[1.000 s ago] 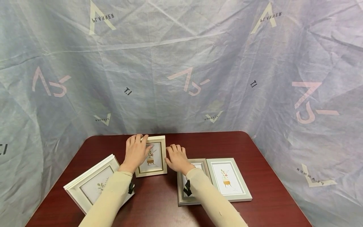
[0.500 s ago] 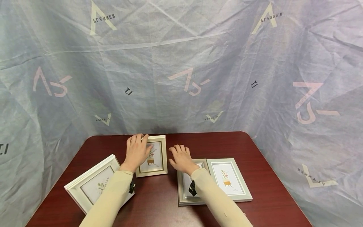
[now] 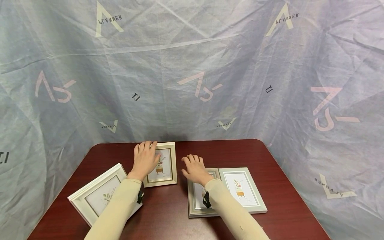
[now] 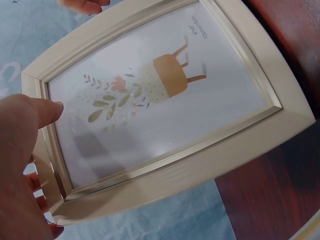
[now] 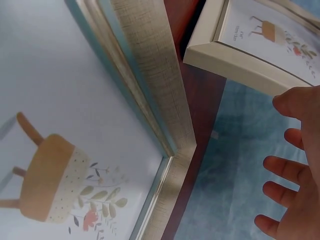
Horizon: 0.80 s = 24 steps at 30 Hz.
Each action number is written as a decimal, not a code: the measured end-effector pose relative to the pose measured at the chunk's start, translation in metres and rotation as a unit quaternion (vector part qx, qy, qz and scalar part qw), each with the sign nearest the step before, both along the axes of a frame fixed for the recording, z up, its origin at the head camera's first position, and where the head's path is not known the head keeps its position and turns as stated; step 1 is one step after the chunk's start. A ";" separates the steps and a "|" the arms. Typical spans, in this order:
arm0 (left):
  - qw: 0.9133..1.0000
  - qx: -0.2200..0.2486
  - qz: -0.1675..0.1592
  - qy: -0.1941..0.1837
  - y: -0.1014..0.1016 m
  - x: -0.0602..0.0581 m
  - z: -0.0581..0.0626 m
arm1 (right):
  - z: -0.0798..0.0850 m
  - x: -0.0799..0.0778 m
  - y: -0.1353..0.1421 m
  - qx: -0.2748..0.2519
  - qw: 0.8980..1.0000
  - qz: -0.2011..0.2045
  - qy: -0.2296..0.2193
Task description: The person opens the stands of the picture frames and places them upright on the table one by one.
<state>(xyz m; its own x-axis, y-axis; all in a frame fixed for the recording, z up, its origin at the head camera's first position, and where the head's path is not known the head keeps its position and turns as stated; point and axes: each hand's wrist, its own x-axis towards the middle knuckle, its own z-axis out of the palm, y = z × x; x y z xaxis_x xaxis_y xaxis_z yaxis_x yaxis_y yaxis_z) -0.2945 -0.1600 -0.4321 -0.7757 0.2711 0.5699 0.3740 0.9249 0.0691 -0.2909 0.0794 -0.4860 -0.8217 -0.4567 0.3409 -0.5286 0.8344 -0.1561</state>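
Observation:
A cream picture frame [image 3: 169,166] with a gold inner edge and a potted-plant print stands propped up at the table's back. My left hand [image 3: 145,160] grips its top left part. In the left wrist view the thumb [image 4: 49,111] lies on the front of the frame [image 4: 175,172], with the other fingers behind. My right hand [image 3: 195,170] holds nothing, its fingers spread, to the right of that frame. Below the right hand is a taupe picture frame [image 3: 192,210], partly covered by the forearm; its textured border [image 5: 150,50] fills much of the right wrist view.
A pale green-grey picture frame [image 3: 253,190] sits against the taupe one's right side. At front left, a white picture frame [image 3: 100,195] stands tilted, partly behind the left sleeve. The dark red table [image 3: 228,153] backs onto a hanging grey cloth [image 3: 192,126].
My right hand has moved away from the cream picture frame's right edge, to the right. My left hand keeps its grip, and the frame has tipped very slightly more upright.

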 end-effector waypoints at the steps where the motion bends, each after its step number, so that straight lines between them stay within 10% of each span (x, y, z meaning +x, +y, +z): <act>1: 1.000 0.000 0.000 0.000 0.000 0.000 0.000 | 0.000 0.000 -0.001 0.000 1.000 -0.001 -0.008; 24: 0.998 0.013 -0.051 0.033 0.023 0.011 0.003 | -0.003 -0.002 0.029 0.024 1.000 -0.004 -0.012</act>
<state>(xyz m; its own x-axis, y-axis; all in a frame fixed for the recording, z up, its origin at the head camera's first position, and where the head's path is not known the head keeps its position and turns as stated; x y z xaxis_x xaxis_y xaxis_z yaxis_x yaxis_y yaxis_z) -0.2839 -0.1368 -0.4296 -0.7055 0.3319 0.6262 0.4711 0.8797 0.0646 -0.2924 0.1079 -0.4890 -0.8325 -0.4666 0.2987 -0.5193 0.8450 -0.1276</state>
